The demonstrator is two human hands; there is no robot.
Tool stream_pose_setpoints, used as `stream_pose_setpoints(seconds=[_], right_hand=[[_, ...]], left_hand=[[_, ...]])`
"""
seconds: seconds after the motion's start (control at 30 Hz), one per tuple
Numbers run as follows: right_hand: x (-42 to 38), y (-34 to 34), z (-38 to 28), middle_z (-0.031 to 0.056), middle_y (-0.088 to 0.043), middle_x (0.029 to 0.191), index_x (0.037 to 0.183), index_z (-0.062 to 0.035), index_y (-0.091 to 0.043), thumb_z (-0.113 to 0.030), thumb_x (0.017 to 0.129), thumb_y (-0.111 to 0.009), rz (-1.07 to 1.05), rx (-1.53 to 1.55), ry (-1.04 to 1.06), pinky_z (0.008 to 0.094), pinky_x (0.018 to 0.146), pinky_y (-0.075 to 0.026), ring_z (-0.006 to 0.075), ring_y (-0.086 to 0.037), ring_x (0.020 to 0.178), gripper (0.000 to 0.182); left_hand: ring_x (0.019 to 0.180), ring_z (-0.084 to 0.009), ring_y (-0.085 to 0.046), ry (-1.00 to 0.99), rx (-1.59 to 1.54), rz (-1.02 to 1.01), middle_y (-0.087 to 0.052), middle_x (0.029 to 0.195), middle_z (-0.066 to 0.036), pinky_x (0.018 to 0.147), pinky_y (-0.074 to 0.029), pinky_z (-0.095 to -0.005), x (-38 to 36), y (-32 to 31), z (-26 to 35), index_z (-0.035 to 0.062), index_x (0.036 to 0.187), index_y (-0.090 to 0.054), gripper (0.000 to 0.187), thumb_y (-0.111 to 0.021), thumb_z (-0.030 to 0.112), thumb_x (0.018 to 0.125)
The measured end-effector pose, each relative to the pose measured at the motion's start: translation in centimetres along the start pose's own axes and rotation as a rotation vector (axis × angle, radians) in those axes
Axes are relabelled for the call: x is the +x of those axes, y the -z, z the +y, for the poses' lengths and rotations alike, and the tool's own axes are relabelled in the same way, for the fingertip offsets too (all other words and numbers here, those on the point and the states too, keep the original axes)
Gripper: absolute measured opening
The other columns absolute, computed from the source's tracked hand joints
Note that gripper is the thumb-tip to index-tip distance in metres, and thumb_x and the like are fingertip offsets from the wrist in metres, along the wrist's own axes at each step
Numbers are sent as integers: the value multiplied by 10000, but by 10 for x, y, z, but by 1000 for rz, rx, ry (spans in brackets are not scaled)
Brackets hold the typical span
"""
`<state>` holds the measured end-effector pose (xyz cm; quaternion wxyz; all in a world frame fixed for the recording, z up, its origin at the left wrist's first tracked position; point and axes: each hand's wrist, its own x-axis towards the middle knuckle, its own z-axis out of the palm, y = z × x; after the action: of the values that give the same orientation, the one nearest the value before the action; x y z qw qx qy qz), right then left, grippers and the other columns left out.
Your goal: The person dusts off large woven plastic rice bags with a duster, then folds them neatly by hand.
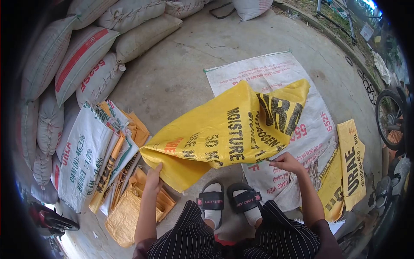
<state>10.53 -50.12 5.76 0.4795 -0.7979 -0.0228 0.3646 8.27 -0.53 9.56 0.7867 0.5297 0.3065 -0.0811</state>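
Note:
A large yellow woven sack (207, 129) with black and red print hangs in loose folds in front of me, its far end bulging upward. My left hand (154, 178) is closed on its near left edge. At its near right edge, my right hand (286, 165) is pinched shut, the fingertips partly hidden. Beneath the yellow sack, a white sack (263, 71) with red print lies flat on the concrete; part of it is covered.
Folded sacks (86, 151) lean in a stack at left, beside a folded orange sack (125, 216). Folded yellow sacks (351, 164) lie at right. Filled white sacks (82, 56) are piled at the upper left. A bicycle wheel (389, 118) stands at the right edge.

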Motion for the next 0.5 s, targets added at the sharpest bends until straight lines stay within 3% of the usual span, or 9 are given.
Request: stream_pose_setpoints(seconds=[0.07, 0.1, 0.17, 0.3, 0.33, 0.4, 0.47, 0.5], right_hand=[[-10, 15, -16, -63, -420, 487, 736, -4, -635, -236, 813, -625, 212, 175, 87, 212, 375, -240, 20, -327, 408, 244], [-16, 27, -26, -63, -420, 487, 736, -4, -635, -236, 813, -625, 209, 169, 94, 212, 375, -240, 20, -327, 408, 244], [-29, 50, -48, -56, -392, 475, 786, -1, -635, -265, 843, -583, 387, 429, 59, 210, 369, -226, 27, -306, 388, 275], [-42, 57, -85, -58, -344, 466, 852, -3, -622, -285, 892, -504, 498, 745, 125, 209, 353, -206, 29, -286, 368, 308], [-44, 53, -87, -58, -344, 466, 852, -3, -622, -285, 892, -504, 500, 727, 135, 209, 353, -206, 29, -286, 368, 308], [-43, 44, -84, -57, -342, 470, 865, -8, -626, -270, 890, -506, 351, 434, -52, 215, 353, -214, 31, -280, 368, 290], [-34, 40, -71, -50, -380, 461, 873, -13, -637, -249, 868, -532, 144, 235, -216, 213, 358, -241, 55, -343, 396, 258], [-25, 42, -65, -50, -380, 461, 873, -13, -637, -249, 868, -532, 156, 230, -214, 213, 358, -241, 55, -343, 396, 258]], left_hand=[[1113, -226, -475, -64, 32, -181, -476, 1215, -112, 927, -408, -351, 10, -38, 36, -22, 1240, -361, 375, -418, 167, 921], [1119, -224, -471, -118, -4, -260, -479, 1212, -113, 930, -405, -350, 11, -70, 69, -35, 1236, -357, 379, -415, 172, 924], [1135, -232, -461, -242, -162, -383, -467, 1235, -121, 973, -359, -354, 0, -143, 133, -8, 1245, -361, 400, -375, 247, 938], [1114, -205, -469, -528, -252, -628, -487, 1210, -82, 969, -344, -354, -33, -250, 206, 31, 1224, -389, 434, -296, 353, 948], [1127, -198, -456, -515, -382, -825, -469, 1230, -79, 971, -328, -397, -28, -262, 212, 63, 1236, -387, 428, -287, 364, 949], [1176, -241, -407, -465, -616, -1267, -423, 1272, -87, 979, -297, -464, -32, -271, 217, 130, 1260, -381, 400, -320, 360, 939], [1226, -296, -336, -487, -730, -1322, -357, 1328, -103, 978, -276, -531, -37, -271, 217, 187, 1270, -381, 400, -371, 365, 912], [1216, -339, -338, -214, -930, -1406, -315, 1351, -118, 986, -279, -529, -54, -261, 216, 206, 1272, -380, 424, -410, 375, 885]])
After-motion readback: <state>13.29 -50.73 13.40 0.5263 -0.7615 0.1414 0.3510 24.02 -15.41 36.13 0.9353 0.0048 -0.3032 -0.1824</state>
